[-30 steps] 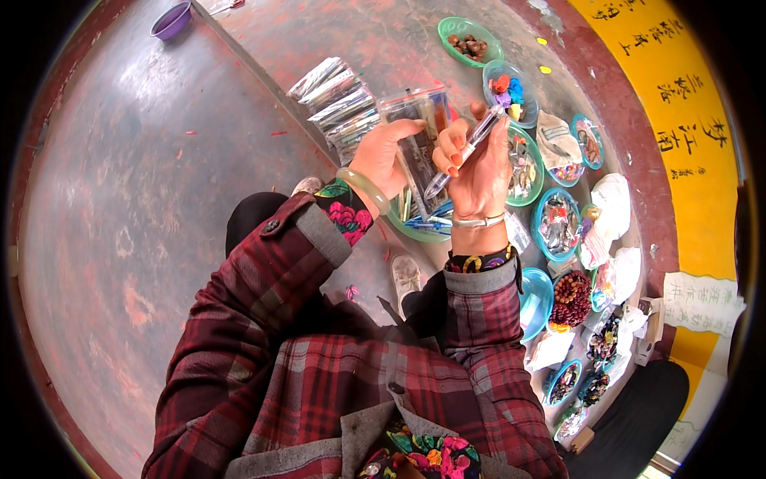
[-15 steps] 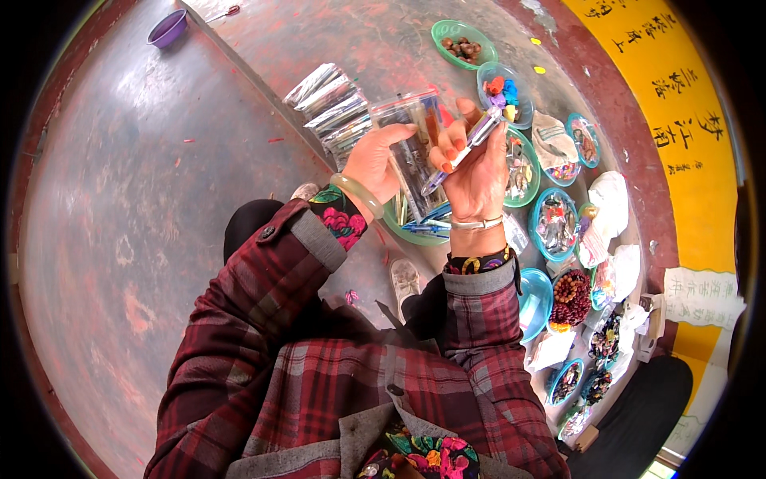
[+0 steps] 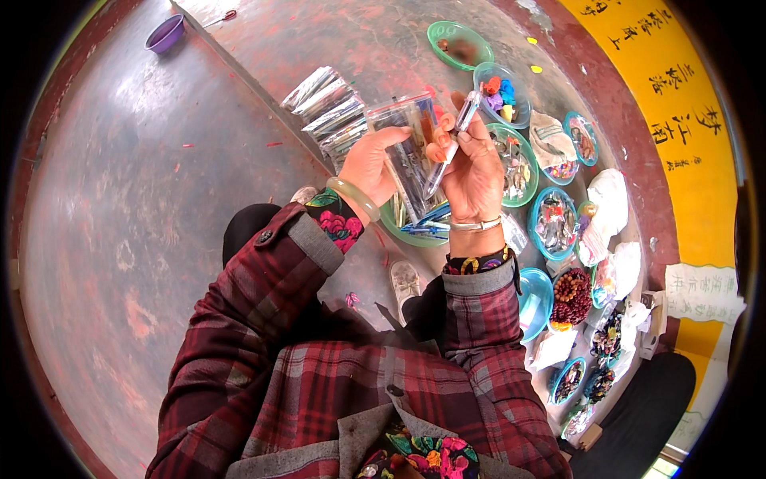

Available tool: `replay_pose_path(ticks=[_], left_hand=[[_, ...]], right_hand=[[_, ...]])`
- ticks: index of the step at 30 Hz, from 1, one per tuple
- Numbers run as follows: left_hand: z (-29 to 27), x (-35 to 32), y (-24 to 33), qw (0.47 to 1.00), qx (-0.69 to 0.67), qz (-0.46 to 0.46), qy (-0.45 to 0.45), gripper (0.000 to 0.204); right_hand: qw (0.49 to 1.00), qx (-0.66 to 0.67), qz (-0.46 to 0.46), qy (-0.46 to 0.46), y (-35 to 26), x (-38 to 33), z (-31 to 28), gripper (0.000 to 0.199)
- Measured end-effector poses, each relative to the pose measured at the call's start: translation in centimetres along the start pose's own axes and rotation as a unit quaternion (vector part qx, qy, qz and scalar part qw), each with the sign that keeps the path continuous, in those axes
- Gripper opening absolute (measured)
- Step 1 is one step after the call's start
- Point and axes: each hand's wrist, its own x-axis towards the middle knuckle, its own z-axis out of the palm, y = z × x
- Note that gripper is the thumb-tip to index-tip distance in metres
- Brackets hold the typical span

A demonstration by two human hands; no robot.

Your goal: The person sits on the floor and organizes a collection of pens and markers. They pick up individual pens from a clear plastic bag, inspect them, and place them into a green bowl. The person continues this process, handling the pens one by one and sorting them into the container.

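My left hand (image 3: 373,165) grips a clear zip bag (image 3: 403,112) by its left side, thumb on top; several pens show inside it. Close on the right, my right hand (image 3: 472,172) is closed around a pen (image 3: 439,169) with a clear and white barrel, held slantwise with its lower end toward the bag. Below the bag stands a green basket (image 3: 411,237) with blue and white pens, partly covered by my hands. Left of the bag, a row of packed pen bundles (image 3: 323,108) lies on the floor.
Several baskets line the right side: a green one with brown round things (image 3: 435,33), one with coloured pieces (image 3: 523,88), a blue one of small packets (image 3: 536,227), and dark red bead strings (image 3: 572,299). A purple basin (image 3: 165,34) stands far left.
The pen in my right hand has turned steeper, and its upper end has swung left. My right fingers have shifted along it. The left hand still holds the bag.
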Motion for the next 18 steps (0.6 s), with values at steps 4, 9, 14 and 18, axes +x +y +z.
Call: replay_pose_path(ticks=[4,9,14,18], left_hand=[[0.0,0.0,0.0,1.000,0.005,0.001,-0.006,0.032],[-0.5,0.1,0.0,1.000,0.011,0.002,-0.003,0.031],[0.1,-0.1,0.0,1.000,0.007,-0.001,-0.005,0.027],[0.0,-0.2,0.1,1.000,0.007,0.002,-0.005,0.024]], right_hand=[[1.000,-0.016,0.002,0.017,0.0,0.0,-0.5,0.048],[1.000,-0.021,-0.001,0.007,0.1,0.0,-0.6,0.047],[0.999,0.018,0.007,-0.046,0.0,0.0,-1.3,0.046],[0.998,0.006,0.001,-0.055,0.3,-0.1,-0.6,0.047]])
